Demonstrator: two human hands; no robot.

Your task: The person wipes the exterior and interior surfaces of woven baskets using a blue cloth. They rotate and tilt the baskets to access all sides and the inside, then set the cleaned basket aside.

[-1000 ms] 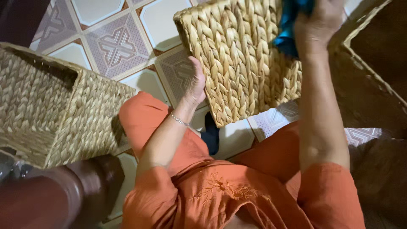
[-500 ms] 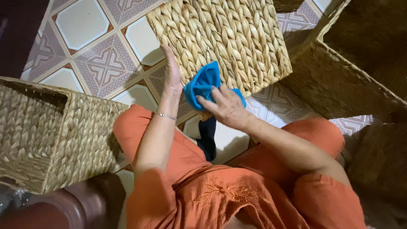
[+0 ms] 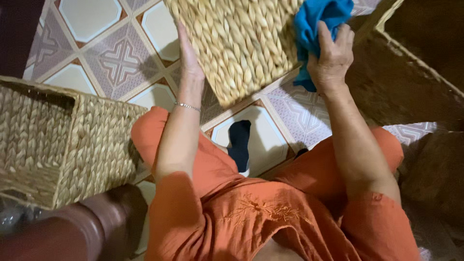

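Woven basket (image 3: 241, 43): looks light, stiff, rough; left hand (image 3: 189, 58) lies flat, fingers straight, steadying its side. Blue cloth (image 3: 316, 34): soft, limp; right hand (image 3: 333, 58) clamped on it against the basket.

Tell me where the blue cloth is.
In the head view, the blue cloth is at upper right, gripped in the right hand against the right side of the woven basket.

Cloth (image 3: 316, 21) in right hand (image 3: 333, 55): bright blue. Basket (image 3: 241, 41) against left hand (image 3: 188, 50): tan braided weave. Second basket (image 3: 63, 140) left of it: same straw weave. Floor tiles (image 3: 121, 58): cream octagons, grey cross motifs, brown borders. Clothes (image 3: 251, 212): orange, embroidered.
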